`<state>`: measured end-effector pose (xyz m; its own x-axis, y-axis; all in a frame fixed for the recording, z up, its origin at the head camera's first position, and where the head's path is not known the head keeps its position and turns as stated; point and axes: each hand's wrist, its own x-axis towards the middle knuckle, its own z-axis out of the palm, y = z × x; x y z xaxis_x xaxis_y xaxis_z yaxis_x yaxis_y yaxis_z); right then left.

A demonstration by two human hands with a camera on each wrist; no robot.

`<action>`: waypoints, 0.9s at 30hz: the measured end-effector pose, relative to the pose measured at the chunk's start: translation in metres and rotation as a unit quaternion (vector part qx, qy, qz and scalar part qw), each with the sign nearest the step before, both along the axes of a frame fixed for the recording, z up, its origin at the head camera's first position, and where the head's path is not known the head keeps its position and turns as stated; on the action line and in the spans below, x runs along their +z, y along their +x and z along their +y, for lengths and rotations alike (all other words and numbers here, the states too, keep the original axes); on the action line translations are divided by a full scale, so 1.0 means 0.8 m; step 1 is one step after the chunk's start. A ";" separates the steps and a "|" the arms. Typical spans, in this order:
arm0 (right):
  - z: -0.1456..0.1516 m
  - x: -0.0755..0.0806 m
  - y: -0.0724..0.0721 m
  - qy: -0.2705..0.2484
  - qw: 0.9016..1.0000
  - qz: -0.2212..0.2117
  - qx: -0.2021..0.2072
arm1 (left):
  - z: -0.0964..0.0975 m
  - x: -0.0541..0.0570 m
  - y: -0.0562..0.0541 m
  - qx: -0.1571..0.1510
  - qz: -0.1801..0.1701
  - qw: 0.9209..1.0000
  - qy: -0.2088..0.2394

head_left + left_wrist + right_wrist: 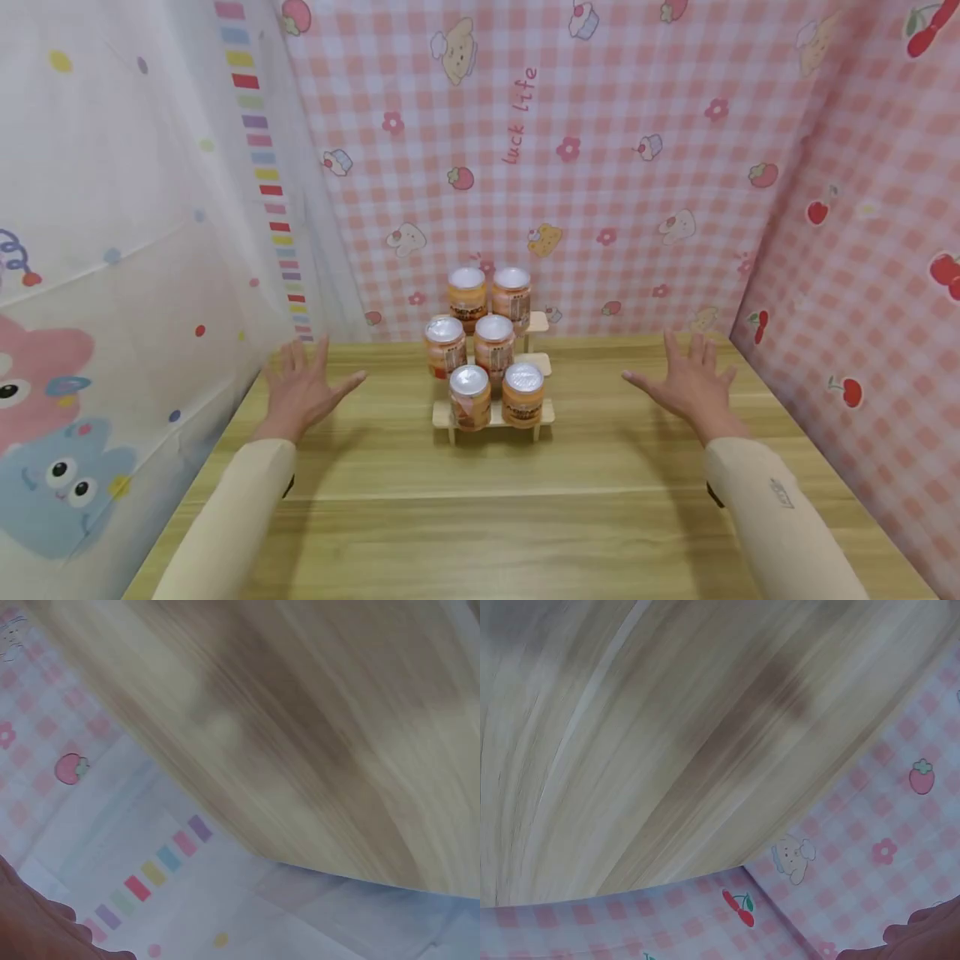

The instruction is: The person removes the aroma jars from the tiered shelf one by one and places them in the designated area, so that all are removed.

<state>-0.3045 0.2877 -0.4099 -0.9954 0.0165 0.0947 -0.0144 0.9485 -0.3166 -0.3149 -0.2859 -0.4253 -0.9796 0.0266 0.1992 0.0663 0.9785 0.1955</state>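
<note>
Several orange-labelled cans with silver lids stand in pairs on a three-step wooden rack (494, 417) in the head view. One pair is on the top step, a can (467, 298) and its neighbour (512, 297). The middle step carries a can (446, 346) beside another (494, 346); the bottom step bears a can (470, 400) and a can (522, 398). My left hand (302, 392) is spread left of the rack, fingers straight, holding nothing. To the rack's right my right hand (692, 383) is likewise spread and holds nothing. Both hands are apart from the cans.
The rack stands on a wood-grain table (495, 533). Behind hangs a pink checked cloth (615, 100), which continues along the right side. A white cartoon-printed cloth (135, 250) hangs at the left. Table corners show in both wrist views.
</note>
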 end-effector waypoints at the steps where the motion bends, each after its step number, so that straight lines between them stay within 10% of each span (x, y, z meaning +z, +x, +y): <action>1: -0.003 0.001 0.000 -0.003 1.000 0.001 -0.002 | 0.002 0.002 0.000 0.001 -0.001 1.000 0.002; 15: -0.038 0.008 0.001 -0.139 0.990 -0.022 -0.018 | 0.034 0.028 -0.011 0.006 -0.043 0.994 0.103; 27: -0.072 -0.015 0.008 -0.323 0.945 -0.055 -0.018 | 0.074 0.050 -0.028 -0.003 -0.038 0.979 0.200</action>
